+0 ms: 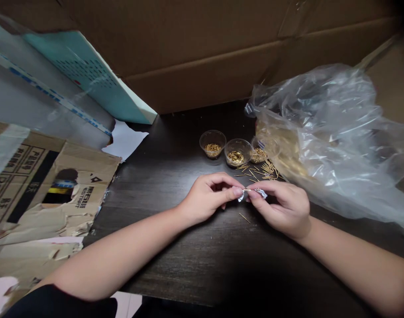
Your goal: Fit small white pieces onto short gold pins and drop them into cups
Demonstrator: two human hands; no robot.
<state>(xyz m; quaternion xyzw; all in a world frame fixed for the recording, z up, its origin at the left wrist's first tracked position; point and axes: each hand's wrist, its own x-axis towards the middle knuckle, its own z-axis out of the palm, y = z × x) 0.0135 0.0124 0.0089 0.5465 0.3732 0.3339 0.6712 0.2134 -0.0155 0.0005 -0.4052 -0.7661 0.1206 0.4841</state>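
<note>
Left hand [205,198]: grasping a gold pin [246,190] between thumb and fingertips.
Right hand [281,207]: grasping a silver foil scrap [260,192] (too small to see how it meets the pin).
Pin: held between both hands, above the table.
Table: dark wood table [162,256] with three clear plastic cups [213,143] of gold pins just beyond the hands, loose pins [264,171] beside them, and a lone pin [244,217] below the hands.
Around: a clear plastic bag [330,141] to the right, cardboard [188,48] behind.

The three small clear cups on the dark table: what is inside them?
Each clear cup holds a heap of thin gold-coloured pins. The lower pins in each heap are covered by those on top, so they cannot be seen.
</note>
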